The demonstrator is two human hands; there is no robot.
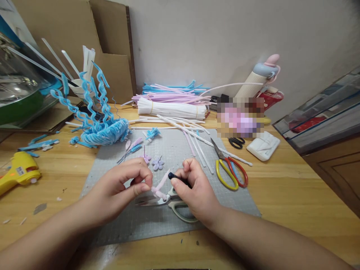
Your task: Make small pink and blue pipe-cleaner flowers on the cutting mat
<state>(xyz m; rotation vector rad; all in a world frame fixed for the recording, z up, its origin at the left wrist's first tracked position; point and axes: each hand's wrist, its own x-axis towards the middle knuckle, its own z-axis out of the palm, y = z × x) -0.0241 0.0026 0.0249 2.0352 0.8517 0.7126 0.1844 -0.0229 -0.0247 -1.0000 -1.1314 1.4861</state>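
My left hand (129, 183) pinches a pale pink pipe cleaner piece (162, 180), bent into a loop with a strip pointing up. My right hand (195, 187) is closed around a dark, round-tipped stick (180, 179), much of it hidden by the fingers; its tip is close to the pink piece. Beneath both hands, scissors with pale green handles (182, 213) lie on the grey cutting mat (135, 227). Just beyond the left hand are a small lilac flower (158, 163) and a pink flower (146, 158), with blue and pink leaf-like pieces (132, 148) beside them.
A blue pipe cleaner crown (105, 131) stands at back left, near a yellow glue gun (21, 171). Bundles of white (171, 108) and pink pipe cleaners (174, 98) lie by the wall. Red-and-yellow-handled scissors (230, 170), a white box (263, 146) and a bottle (253, 80) are right.
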